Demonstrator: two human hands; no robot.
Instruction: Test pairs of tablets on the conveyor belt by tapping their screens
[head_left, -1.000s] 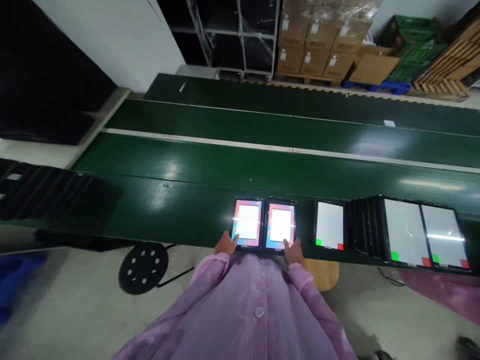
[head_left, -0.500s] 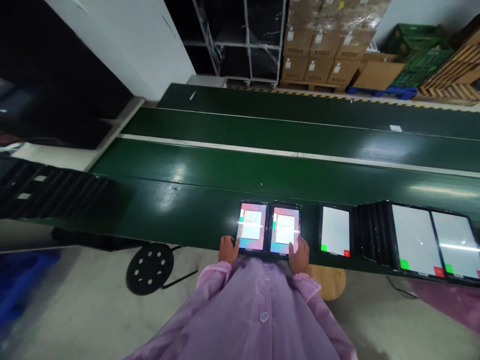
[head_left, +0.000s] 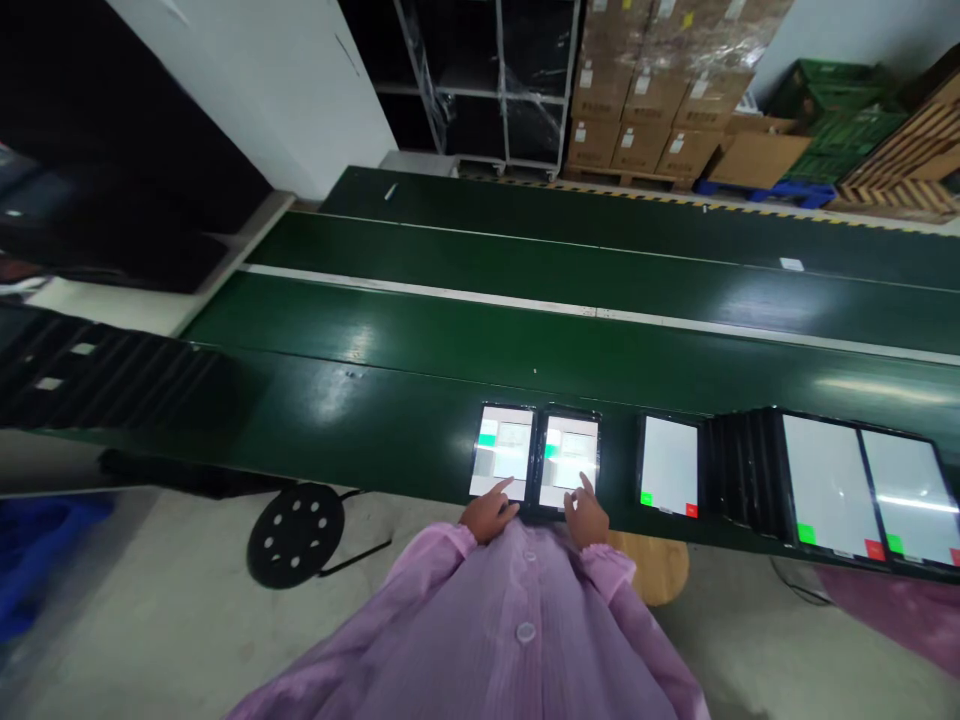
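Side by side on the green bench lie two lit tablets with black frames, the left tablet [head_left: 501,455] and the right tablet [head_left: 568,460]. Both screens show a pale page with a green patch. My left hand [head_left: 489,513] is at the lower edge of the left tablet, index finger stretched over its screen. Over the lower right part of the right tablet, my right hand [head_left: 586,514] has its index finger extended and its thumb apart. Neither hand grips anything. Whether the fingertips touch the glass, I cannot tell.
A third tablet [head_left: 669,465] with a white screen lies to the right, beside a row of black tablets [head_left: 739,465] and two larger-looking white screens [head_left: 831,480]. More black panels [head_left: 112,375] stand at the left. Below the bench is a black stool [head_left: 296,535].
Both hands have moved from the tablets' outer edges inward over the lower screens, index fingers out. The screens have changed from pink-and-blue backgrounds to pale ones.
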